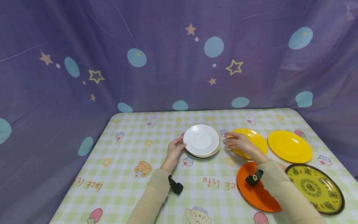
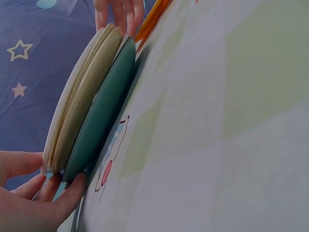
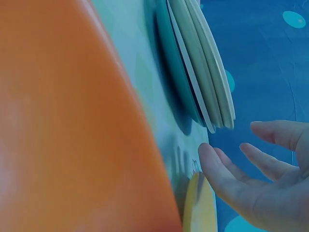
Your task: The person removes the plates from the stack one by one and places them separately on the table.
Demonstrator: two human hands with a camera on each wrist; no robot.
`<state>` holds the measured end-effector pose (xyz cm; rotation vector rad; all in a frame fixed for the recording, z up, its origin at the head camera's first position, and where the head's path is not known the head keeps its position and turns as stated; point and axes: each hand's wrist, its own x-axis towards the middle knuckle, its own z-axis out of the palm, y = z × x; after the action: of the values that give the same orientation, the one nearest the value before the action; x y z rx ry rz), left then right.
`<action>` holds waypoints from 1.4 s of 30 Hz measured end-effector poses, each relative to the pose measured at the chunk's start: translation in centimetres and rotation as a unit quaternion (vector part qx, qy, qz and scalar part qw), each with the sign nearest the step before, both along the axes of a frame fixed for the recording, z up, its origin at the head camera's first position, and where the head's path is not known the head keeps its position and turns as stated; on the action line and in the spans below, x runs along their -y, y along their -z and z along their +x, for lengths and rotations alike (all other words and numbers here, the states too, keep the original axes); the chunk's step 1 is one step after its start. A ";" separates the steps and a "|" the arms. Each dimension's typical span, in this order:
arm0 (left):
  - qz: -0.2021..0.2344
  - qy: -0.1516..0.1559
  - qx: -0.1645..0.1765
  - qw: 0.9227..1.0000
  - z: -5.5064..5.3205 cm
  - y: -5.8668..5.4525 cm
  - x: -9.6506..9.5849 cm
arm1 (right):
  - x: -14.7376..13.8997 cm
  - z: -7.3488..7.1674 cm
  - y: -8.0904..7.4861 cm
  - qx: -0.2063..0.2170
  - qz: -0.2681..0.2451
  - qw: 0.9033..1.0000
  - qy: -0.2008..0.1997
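Note:
A stack of plates (image 1: 202,140) stands mid-table, a white one on top, cream ones beneath and a dark green one (image 2: 104,113) at the bottom. My left hand (image 1: 175,152) grips the stack's left edge, its digits spanning the rims from the white plate to the green one. To the right of the stack, my right hand (image 1: 240,143) hovers over the left part of a yellow plate (image 1: 255,139). Its fingers (image 3: 270,162) are spread and slightly bent, with a gap between them and the stack, and they hold nothing.
A second yellow plate (image 1: 290,146) lies farther right. An orange plate (image 1: 251,189) sits under my right forearm, which hides part of it. Beside it is a patterned yellow-green plate (image 1: 314,188) with a dark rim. A checked cloth (image 1: 112,186) covers the table; a purple curtain hangs behind.

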<state>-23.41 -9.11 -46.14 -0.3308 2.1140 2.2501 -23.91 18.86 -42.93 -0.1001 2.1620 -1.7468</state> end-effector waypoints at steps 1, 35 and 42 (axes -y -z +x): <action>-0.002 0.000 -0.001 1.000 0.0 0.0 0.0 | 0.1 0.0 0.1 0.002 -0.005 1.000 -0.002; -0.001 -0.012 -0.013 1.000 0.0 -0.1 0.9 | 2.9 -0.7 1.0 0.073 -0.094 0.993 0.025; 0.017 0.000 -0.006 1.000 0.1 -0.4 1.4 | 3.0 -0.7 0.6 0.082 -0.103 0.991 0.033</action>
<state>-23.32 -10.52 -45.71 -0.3167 2.0779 2.2916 -24.62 15.86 -43.57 0.0622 1.8857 -1.9378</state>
